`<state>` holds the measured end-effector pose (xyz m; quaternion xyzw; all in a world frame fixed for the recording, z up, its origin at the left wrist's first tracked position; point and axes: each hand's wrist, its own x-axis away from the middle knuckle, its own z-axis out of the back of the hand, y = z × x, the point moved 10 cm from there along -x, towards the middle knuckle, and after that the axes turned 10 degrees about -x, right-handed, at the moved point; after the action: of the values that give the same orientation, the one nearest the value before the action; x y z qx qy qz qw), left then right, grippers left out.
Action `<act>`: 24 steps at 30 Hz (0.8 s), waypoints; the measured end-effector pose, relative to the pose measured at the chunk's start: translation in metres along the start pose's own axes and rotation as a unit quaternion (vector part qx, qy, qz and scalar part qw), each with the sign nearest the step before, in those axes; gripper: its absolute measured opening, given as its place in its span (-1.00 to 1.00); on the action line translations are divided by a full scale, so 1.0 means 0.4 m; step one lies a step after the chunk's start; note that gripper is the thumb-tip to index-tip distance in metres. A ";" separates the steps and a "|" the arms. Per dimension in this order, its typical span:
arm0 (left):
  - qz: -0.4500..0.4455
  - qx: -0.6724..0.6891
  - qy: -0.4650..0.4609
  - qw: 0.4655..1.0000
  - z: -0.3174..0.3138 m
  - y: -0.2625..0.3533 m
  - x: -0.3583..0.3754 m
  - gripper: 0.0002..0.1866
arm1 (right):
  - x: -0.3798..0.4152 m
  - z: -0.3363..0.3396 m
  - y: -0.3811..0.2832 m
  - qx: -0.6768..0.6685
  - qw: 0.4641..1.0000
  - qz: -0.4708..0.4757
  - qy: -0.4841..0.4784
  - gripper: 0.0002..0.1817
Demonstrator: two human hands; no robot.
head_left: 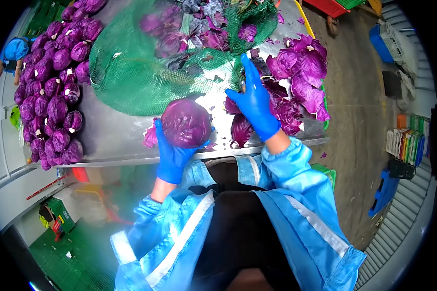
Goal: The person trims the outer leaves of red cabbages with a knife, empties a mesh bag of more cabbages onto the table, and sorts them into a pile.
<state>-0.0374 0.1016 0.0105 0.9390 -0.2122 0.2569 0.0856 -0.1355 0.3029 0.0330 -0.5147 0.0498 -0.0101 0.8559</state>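
A round purple cabbage (pixel 186 123) rests in my left hand (pixel 173 154), whose blue-gloved fingers wrap under and around it near the front edge of the metal table (pixel 116 140). My right hand (pixel 255 97), also in a blue glove, is raised to the right of the cabbage and does not touch it. Its fingers point up, with the thumb apart; whether something small lies against the palm is unclear. Loose purple leaves (pixel 303 70) are heaped beside and beyond my right hand. Green netting (pixel 126 72) spreads behind the cabbage.
Many purple cabbages (pixel 57 109) are piled at the table's left. More cabbages and dark leaves (pixel 172 41) lie under or beside the netting at the back. A person in blue (pixel 15 49) stands at the far left. Crates (pixel 408 145) stand at right.
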 end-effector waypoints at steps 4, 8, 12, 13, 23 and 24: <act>-0.044 -0.018 0.006 0.999 0.056 0.053 -0.017 -0.13 | -0.062 -0.099 0.093 0.082 0.982 -0.071 -0.155 -0.29; -0.043 -0.026 0.047 0.998 0.057 0.058 -0.038 -0.11 | -0.036 -0.096 0.038 -0.205 0.946 -0.209 -0.142 -0.47; -0.022 -0.070 0.048 0.996 0.070 0.046 -0.073 -0.13 | -0.024 -0.101 -0.079 -0.366 0.925 -0.015 -0.102 -0.55; -0.023 -0.088 0.046 0.995 0.069 0.041 -0.082 -0.13 | -0.011 -0.107 -0.106 -0.319 0.941 -0.013 -0.115 -0.55; -0.019 -0.164 0.089 0.982 0.045 -0.008 -0.125 -0.20 | 0.048 -0.182 -0.079 -0.354 0.932 -0.011 -0.076 -0.65; -0.016 -0.165 0.093 0.982 0.053 -0.012 -0.124 -0.21 | 0.046 -0.187 -0.065 -0.336 0.939 -0.011 -0.073 -0.65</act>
<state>-0.0646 0.1179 -0.0335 0.8874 -0.2281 0.3029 0.2623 -0.1233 0.2235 0.0197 -0.7721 -0.0175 0.0356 0.6343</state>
